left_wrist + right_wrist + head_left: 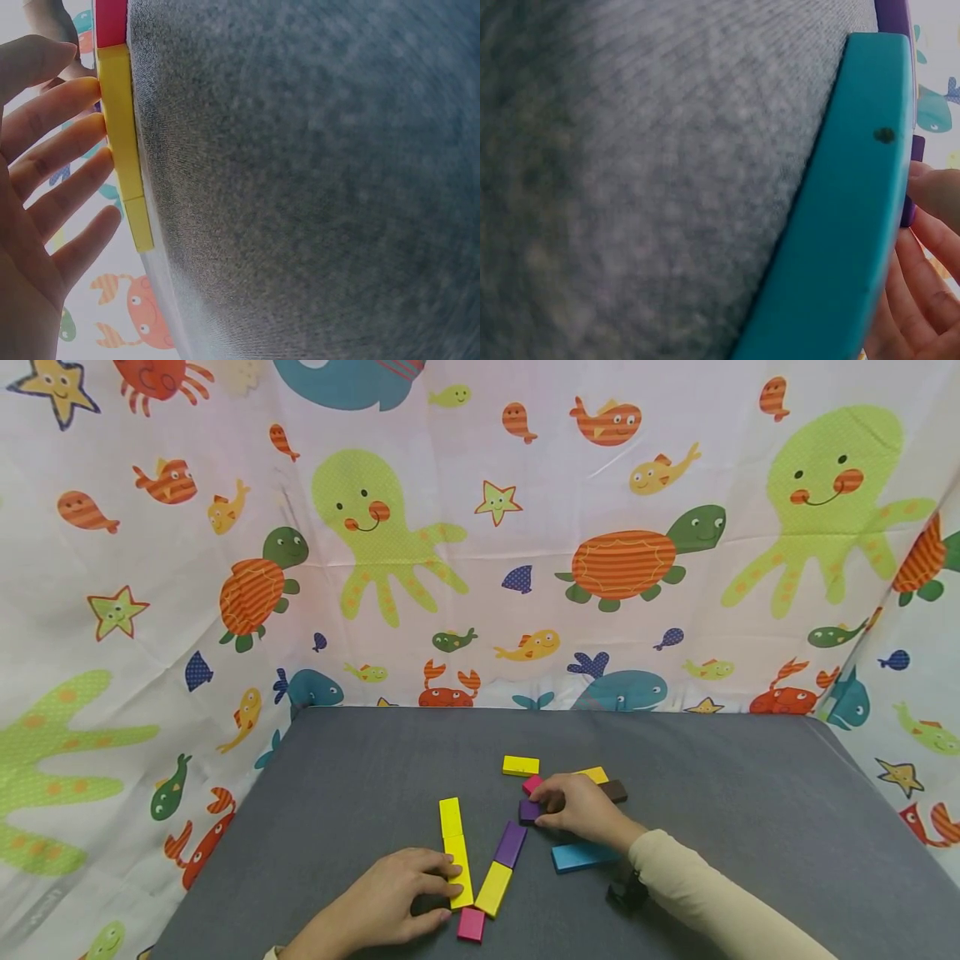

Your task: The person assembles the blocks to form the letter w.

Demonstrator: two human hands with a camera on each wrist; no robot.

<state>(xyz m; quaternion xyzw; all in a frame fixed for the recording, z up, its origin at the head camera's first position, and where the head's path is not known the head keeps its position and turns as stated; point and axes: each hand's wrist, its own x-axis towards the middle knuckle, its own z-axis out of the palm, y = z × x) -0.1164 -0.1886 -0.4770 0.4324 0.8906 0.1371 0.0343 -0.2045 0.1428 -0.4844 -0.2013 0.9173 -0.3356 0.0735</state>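
Observation:
My left hand [401, 893] rests its fingertips on the long yellow block [459, 872], which lines up with a shorter yellow block [450, 817]. In the left wrist view, the fingers [67, 169] are spread along that block's side. A pink block [471, 925] sits at the near end, where a second row begins with a yellow block [493, 889] and a purple block [511, 844]. At this row's far end my right hand [585, 810] pinches a small purple block [528, 812] between thumb and finger. The right wrist view shows part of this small purple block [908, 212] behind the thumb.
A blue block [581, 857] lies below my right wrist. Beyond the right hand are a small pink block [532, 785], a yellow block [521, 766], another yellow block [595, 774] and a dark brown block [615, 791]. A patterned curtain [480, 577] hangs behind the grey table [360, 777].

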